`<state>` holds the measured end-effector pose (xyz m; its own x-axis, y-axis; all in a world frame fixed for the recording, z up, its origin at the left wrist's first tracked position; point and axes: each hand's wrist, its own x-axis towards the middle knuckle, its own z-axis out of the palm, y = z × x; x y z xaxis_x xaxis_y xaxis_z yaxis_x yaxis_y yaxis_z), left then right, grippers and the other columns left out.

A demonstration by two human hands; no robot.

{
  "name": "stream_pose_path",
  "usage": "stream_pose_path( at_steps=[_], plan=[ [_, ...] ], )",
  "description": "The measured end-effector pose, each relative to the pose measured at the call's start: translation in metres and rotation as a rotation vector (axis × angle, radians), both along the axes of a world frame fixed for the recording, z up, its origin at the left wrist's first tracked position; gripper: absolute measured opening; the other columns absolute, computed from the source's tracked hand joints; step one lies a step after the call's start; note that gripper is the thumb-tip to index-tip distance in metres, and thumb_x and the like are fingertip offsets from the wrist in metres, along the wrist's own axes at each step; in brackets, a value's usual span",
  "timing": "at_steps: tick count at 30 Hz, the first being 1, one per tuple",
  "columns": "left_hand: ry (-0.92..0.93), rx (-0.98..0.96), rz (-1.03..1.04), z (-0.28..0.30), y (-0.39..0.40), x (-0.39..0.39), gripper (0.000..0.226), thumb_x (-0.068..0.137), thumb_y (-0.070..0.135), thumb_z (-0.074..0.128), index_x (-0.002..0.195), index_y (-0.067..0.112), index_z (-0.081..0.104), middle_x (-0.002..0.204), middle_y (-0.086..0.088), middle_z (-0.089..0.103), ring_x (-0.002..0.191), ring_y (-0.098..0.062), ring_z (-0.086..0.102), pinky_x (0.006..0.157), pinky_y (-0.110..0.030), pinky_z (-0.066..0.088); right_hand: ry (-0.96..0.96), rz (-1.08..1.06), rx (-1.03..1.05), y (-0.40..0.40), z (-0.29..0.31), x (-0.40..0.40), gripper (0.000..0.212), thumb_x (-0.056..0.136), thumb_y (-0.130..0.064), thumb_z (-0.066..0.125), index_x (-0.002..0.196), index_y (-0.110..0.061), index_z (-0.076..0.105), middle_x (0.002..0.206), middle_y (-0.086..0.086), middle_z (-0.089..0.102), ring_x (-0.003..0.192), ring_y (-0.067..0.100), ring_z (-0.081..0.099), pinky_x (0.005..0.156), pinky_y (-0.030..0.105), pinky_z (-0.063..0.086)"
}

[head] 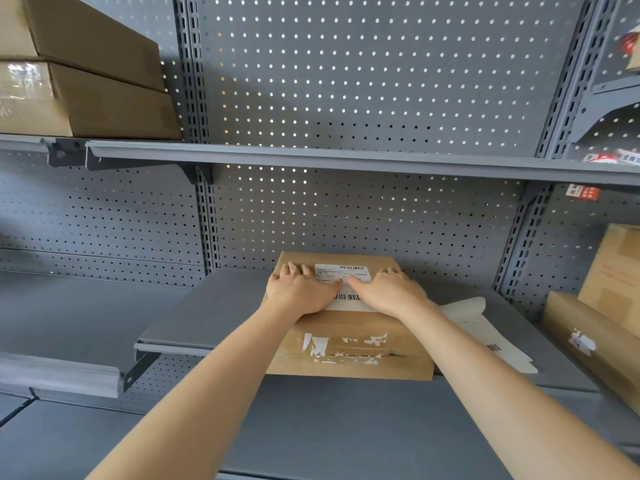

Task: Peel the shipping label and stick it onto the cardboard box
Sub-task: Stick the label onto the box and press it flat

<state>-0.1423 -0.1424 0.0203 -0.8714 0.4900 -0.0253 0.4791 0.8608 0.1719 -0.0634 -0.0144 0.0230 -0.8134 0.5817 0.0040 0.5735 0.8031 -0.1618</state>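
A brown cardboard box (346,327) lies on a grey metal shelf (214,306), with torn white tape remnants on its near side. A white shipping label (343,271) with barcodes lies flat on the box's top. My left hand (299,289) rests palm down on the label's left part and the box top, fingers spread. My right hand (388,289) lies palm down on the label's right part, its thumb pointing left across the label. Neither hand grips anything. The hands hide the label's side edges.
White backing paper (485,327) with a barcode lies on the shelf right of the box. More cardboard boxes (595,327) stand at the right. Two stacked boxes (86,81) sit on the upper left shelf. A perforated grey back panel (363,81) stands behind.
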Motion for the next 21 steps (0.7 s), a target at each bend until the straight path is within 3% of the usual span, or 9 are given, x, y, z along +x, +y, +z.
stream_pose_path(
  at_steps=[2, 5, 10, 13, 16, 18, 21],
  plan=[
    [0.011, -0.011, 0.008, -0.002, 0.002, -0.002, 0.095, 0.085, 0.076, 0.017, 0.154, 0.011, 0.006, 0.163, -0.01, 0.004, 0.15, -0.022, 0.001, 0.12, -0.04, 0.006, -0.022, 0.002, 0.04, 0.0, -0.004, -0.002, 0.096, 0.085, -0.075, 0.013, 0.15, -0.004, 0.017, 0.16, 0.015, 0.014, 0.147, 0.026, 0.013, 0.118, 0.044, 0.014],
    [0.012, 0.006, -0.006, -0.003, 0.002, -0.004, 0.09, 0.087, 0.073, 0.018, 0.154, 0.014, 0.009, 0.163, -0.009, 0.006, 0.15, -0.021, 0.002, 0.12, -0.04, 0.007, -0.014, 0.007, 0.054, 0.003, -0.006, -0.003, 0.094, 0.086, -0.073, 0.015, 0.149, -0.003, 0.019, 0.159, 0.015, 0.017, 0.146, 0.026, 0.016, 0.117, 0.043, 0.016],
    [-0.017, 0.044, -0.057, -0.004, -0.002, -0.013, 0.077, 0.093, 0.064, 0.021, 0.154, 0.018, 0.012, 0.163, -0.005, 0.006, 0.15, -0.019, 0.002, 0.12, -0.04, 0.007, 0.046, 0.065, -0.001, 0.017, -0.008, -0.002, 0.065, 0.098, -0.047, 0.023, 0.147, -0.003, 0.028, 0.157, 0.014, 0.023, 0.144, 0.028, 0.024, 0.116, 0.043, 0.023],
    [0.004, 0.068, -0.1, -0.006, -0.009, -0.022, 0.067, 0.096, 0.056, 0.021, 0.152, 0.018, 0.02, 0.161, -0.002, 0.016, 0.149, -0.02, 0.012, 0.118, -0.041, 0.013, 0.068, 0.104, -0.034, 0.029, -0.01, 0.001, 0.055, 0.101, -0.035, 0.022, 0.146, -0.003, 0.03, 0.156, 0.013, 0.025, 0.142, 0.029, 0.027, 0.114, 0.041, 0.024],
    [0.037, 0.072, -0.12, -0.006, -0.014, -0.027, 0.054, 0.099, 0.042, 0.022, 0.147, 0.018, 0.032, 0.155, -0.002, 0.031, 0.143, -0.024, 0.027, 0.112, -0.044, 0.024, 0.078, 0.09, -0.05, 0.035, -0.006, 0.001, 0.05, 0.101, -0.034, 0.027, 0.141, -0.006, 0.04, 0.15, 0.013, 0.038, 0.134, 0.031, 0.04, 0.105, 0.04, 0.035],
    [0.072, 0.062, -0.092, -0.004, -0.012, -0.03, 0.051, 0.1, 0.037, 0.024, 0.144, 0.015, 0.036, 0.152, -0.004, 0.036, 0.139, -0.028, 0.032, 0.109, -0.045, 0.027, 0.102, 0.067, -0.036, 0.035, -0.001, 0.0, 0.049, 0.1, -0.037, 0.032, 0.13, -0.005, 0.053, 0.136, 0.015, 0.052, 0.118, 0.032, 0.053, 0.092, 0.038, 0.044],
    [0.043, 0.076, -0.034, 0.001, -0.002, -0.027, 0.06, 0.098, 0.048, 0.022, 0.147, 0.015, 0.031, 0.156, -0.006, 0.029, 0.143, -0.027, 0.027, 0.111, -0.045, 0.025, 0.116, 0.043, -0.019, 0.029, 0.005, -0.011, 0.058, 0.098, -0.048, 0.029, 0.123, -0.004, 0.057, 0.129, 0.015, 0.057, 0.109, 0.032, 0.058, 0.08, 0.035, 0.046]
  ],
)
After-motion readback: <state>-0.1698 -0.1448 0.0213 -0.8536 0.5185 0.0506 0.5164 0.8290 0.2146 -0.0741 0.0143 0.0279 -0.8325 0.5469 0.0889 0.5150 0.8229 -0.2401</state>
